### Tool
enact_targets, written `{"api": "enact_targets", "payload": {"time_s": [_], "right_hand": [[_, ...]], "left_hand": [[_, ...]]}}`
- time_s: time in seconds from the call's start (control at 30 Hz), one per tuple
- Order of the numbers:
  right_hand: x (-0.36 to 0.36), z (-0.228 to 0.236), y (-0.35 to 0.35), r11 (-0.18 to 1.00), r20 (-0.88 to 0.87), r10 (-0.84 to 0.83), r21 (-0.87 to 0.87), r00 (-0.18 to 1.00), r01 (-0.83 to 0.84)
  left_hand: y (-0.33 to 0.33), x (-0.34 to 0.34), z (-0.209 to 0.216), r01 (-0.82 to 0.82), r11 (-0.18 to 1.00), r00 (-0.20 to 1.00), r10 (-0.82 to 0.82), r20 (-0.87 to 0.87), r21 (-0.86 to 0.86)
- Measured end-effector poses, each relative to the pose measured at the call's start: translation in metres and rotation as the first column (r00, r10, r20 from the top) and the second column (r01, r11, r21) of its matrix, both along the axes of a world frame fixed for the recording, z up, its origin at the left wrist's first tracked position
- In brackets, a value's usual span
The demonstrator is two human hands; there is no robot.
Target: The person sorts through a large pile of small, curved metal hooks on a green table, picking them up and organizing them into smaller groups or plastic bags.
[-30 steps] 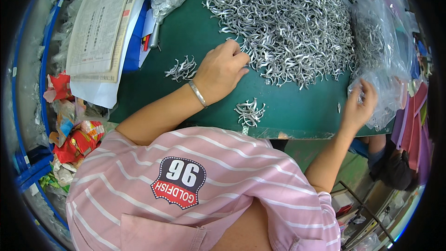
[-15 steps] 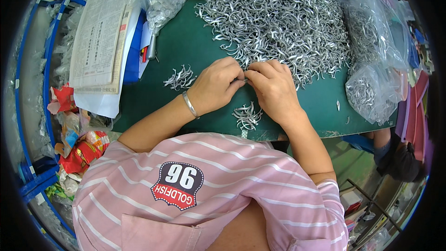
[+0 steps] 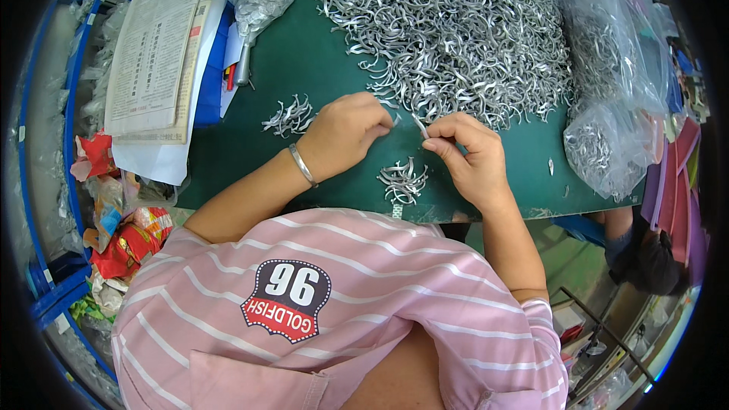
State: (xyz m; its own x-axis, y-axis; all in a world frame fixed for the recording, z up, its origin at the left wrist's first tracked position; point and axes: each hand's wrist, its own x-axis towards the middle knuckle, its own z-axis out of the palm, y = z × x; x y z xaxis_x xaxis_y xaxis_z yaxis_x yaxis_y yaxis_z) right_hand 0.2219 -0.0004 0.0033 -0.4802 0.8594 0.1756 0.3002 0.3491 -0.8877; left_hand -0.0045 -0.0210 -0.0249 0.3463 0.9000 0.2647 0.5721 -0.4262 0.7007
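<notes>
Between the thumb and fingers of my right hand (image 3: 469, 153) is a thin, curved silvery metal piece (image 3: 420, 127), held upright just in front of the big heap. My left hand (image 3: 345, 133), a bangle on its wrist, is closed in a pinch; a small pale tip (image 3: 396, 118) shows at its fingertips, too small to name. The large heap of curved metal pieces (image 3: 463, 38) spreads beyond both hands. A small pile of similar pieces (image 3: 288, 116) lies left of my left hand, and another small pile (image 3: 402, 182) rests near the table edge, between my forearms.
Clear plastic bags of metal pieces (image 3: 596, 148) line the right side of the green table (image 3: 304, 53). Printed papers (image 3: 148, 68) lean at the left, beside a blue holder (image 3: 216, 68) and a metal-handled tool (image 3: 243, 64). A blue rack (image 3: 80, 76) stands farther left.
My hands, which met at the fingertips, have moved apart. The right has shifted rightward and now shows the curved metal piece in its pinch; the left has drawn slightly left.
</notes>
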Motion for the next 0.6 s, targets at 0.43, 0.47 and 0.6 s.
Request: {"api": "enact_targets", "payload": {"time_s": [0.43, 0.47, 0.6], "right_hand": [[-0.003, -0.005, -0.015, 0.983, 0.014, -0.059, 0.177, 0.998, 0.056], [-0.003, -0.006, -0.017, 0.991, -0.052, -0.090, 0.099, 0.995, 0.095], [-0.003, -0.010, -0.022, 0.986, -0.213, -0.153, -0.099, 0.965, 0.135]], "left_hand": [[-0.007, 0.012, 0.017, 0.185, 0.764, 0.754, 0.293, 0.588, -0.618], [-0.008, 0.011, 0.014, 0.194, 0.760, 0.723, 0.317, 0.614, -0.620], [-0.014, 0.012, 0.014, 0.168, 0.814, 0.715, 0.288, 0.637, -0.556]]}}
